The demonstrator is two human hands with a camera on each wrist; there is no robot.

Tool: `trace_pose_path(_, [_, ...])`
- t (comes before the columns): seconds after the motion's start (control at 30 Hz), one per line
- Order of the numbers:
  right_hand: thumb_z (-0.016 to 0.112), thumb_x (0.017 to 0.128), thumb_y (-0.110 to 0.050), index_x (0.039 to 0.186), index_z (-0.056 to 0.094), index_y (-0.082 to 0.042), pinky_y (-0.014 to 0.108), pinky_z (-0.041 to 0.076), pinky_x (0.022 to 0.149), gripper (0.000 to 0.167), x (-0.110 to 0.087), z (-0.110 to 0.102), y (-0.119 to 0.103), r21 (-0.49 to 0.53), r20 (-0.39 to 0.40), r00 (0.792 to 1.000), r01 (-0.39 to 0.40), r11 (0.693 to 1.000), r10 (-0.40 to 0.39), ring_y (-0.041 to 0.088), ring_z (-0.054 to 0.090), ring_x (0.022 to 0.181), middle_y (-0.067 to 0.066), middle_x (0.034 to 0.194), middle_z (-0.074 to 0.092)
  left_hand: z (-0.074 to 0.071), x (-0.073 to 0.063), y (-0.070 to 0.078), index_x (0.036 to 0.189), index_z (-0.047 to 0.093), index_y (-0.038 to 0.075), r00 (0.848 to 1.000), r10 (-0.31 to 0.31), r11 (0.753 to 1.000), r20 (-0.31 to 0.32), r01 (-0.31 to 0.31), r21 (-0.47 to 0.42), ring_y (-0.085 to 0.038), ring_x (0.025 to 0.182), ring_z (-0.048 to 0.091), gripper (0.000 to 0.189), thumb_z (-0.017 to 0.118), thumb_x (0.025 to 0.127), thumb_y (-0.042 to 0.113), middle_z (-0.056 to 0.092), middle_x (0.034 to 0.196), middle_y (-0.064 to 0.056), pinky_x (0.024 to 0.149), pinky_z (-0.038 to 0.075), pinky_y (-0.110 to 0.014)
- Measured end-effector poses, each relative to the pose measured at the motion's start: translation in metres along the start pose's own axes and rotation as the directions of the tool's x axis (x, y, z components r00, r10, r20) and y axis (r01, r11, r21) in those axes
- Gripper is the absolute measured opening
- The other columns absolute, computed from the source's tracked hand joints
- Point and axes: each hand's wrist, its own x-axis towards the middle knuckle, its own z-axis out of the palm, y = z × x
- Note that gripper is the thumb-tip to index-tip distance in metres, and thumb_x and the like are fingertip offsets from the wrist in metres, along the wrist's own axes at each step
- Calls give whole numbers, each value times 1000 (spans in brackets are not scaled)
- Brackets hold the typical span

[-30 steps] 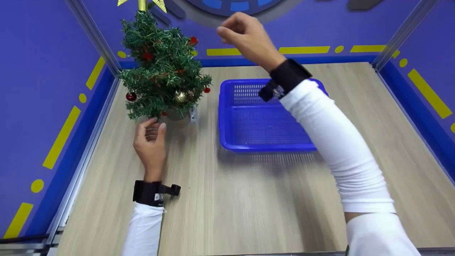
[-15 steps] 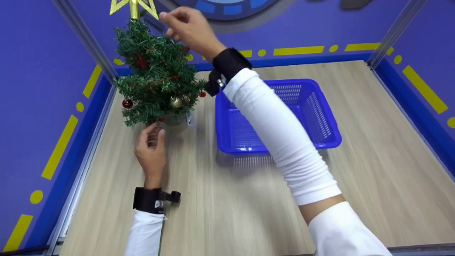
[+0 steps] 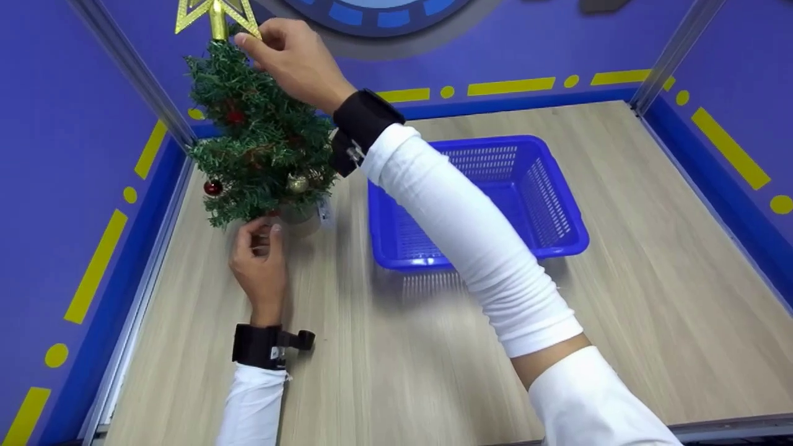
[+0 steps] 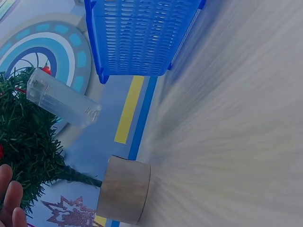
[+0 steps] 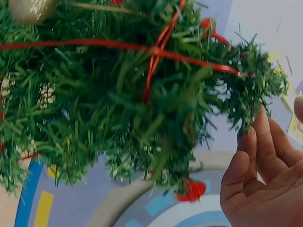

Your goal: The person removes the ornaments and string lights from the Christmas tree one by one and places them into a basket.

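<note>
1. Tree (image 3: 257,133): small artificial Xmas type, upright at back L of desk (image 3: 396,371). Dense dk green needles; a few branches poke out unevenly.
2. Gold star (image 3: 218,21) on top, openwork w/ tubular stem; upper part cut off by the head view.
3. Trim: dk red bauble (image 3: 213,188) low on L side, shiny; gold bauble (image 3: 298,183) low at front. Thin red strand (image 5: 99,43) runs across the needles, w/ a 2nd one crossing. Red pompom (image 5: 191,190) sits at foliage edge.
4. Bottom: short green trunk into brown cylindrical base (image 4: 124,189), standing on desk. Clear plastic box (image 4: 61,97) beside lower foliage, tilted in L wrist view.
5. R hand (image 3: 300,59): up at treetop, by star's lower R tip. Fingers bent, thumb toward tip. Pinching or only near it: can't tell. R arm slants up & L over the basket, in white sleeve (image 3: 458,217) w/ black wristband (image 3: 370,114).
6. L hand (image 3: 260,269): low, in front of tree, just under lowest branches. Fingers loosely curved, thumb apart, nothing gripped. Forearm approx. straight fwd; black strap (image 3: 256,345) at wrist.
7. Blue basket (image 3: 396,262): slotted sides, R of tree, apart from it, partly hidden by R arm.
8. Behind: blue-purple panel (image 3: 477,56) w/ yellow dashes & dots.
</note>
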Motion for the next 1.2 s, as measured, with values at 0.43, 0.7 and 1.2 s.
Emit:
trace_pose_path(0.43, [48, 108, -16, 115, 68, -6, 19, 40, 89, 23, 7, 4, 7, 176, -128, 988, 106, 979, -84, 14, 58, 95, 7, 98, 64, 2, 7, 7, 109, 69, -7, 1000, 10, 1000, -11, -10, -2, -12, 71, 60, 29, 80, 88, 10, 68, 87, -20, 69, 45, -21])
trace_pose_path(0.7, [48, 108, -21, 115, 70, -14, 19, 35, 83, 25, 13, 5, 18, 167, -157, 987, 65, 984, -38, 11, 55, 89, 1, 92, 64, 11, 2, -1, 91, 69, -5, 998, 44, 998, -53, -41, 56, -11, 64, 56, 20, 82, 86, 9, 66, 76, -17, 63, 43, -24])
trace_pose_path(1.2, [44, 110, -14, 129, 59, -6, 19, 36, 86, 26, 15, 6, 16, 114, -349, 921, 226, 967, -174, 11, 47, 81, 5, 99, 62, 6, 30, -7, 109, 78, 12, 960, 281, 926, -14, -268, 266, -24, 71, 65, 33, 81, 87, 38, 73, 92, -11, 70, 48, -31])
